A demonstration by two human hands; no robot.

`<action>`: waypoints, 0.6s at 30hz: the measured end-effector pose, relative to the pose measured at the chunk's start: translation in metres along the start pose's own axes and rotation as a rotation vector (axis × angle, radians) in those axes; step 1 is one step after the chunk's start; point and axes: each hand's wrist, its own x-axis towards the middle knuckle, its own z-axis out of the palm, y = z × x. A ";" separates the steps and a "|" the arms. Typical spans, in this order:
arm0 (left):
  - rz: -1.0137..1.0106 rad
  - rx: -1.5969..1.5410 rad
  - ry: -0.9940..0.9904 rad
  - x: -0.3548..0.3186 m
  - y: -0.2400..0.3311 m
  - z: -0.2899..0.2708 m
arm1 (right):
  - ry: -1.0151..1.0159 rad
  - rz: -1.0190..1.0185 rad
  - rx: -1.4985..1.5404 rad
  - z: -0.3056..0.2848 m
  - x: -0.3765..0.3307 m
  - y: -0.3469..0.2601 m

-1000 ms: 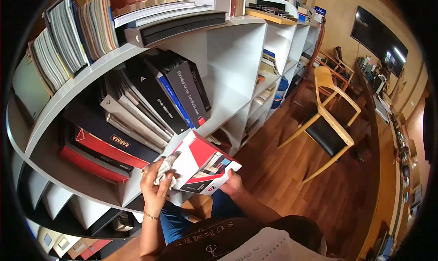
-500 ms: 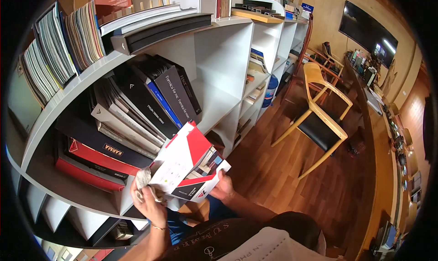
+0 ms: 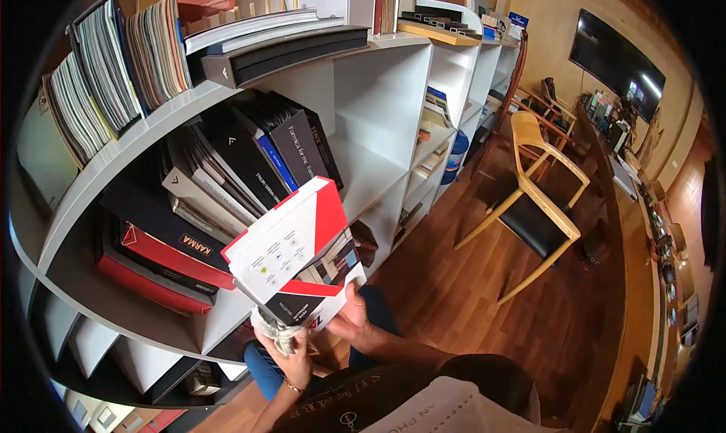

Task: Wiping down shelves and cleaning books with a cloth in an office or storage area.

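Observation:
A white, red and black sample binder (image 3: 291,244) is tilted up in front of me, its printed cover showing a room picture and small icons. My right hand (image 3: 352,316) grips the binder at its lower right corner, thumb on the cover. In my left hand (image 3: 295,363) is a bunched, pale grey cloth (image 3: 274,330), held against the binder's lower left edge. The fingers of that hand are partly covered by the cloth.
Black, white and red binders (image 3: 170,240) lean in the curved white shelf (image 3: 208,81) at left. More sample books (image 3: 106,62) stand on top. A wooden chair (image 3: 537,206) is on the wooden floor at right, beside a long counter (image 3: 616,282).
The binder has turned and tipped, so more of its cover faces me. My left hand and the cloth have moved right and down, along its lower edge. The view has shifted slightly.

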 end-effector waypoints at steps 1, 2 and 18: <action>0.069 0.015 -0.019 0.000 -0.005 -0.003 | -0.025 0.019 0.037 -0.001 0.001 0.001; 0.070 0.015 -0.017 0.001 -0.007 -0.006 | -0.026 0.022 0.037 -0.002 0.002 0.002; 0.173 0.207 -0.096 0.030 0.056 0.036 | -0.188 0.332 0.083 -0.017 0.005 0.012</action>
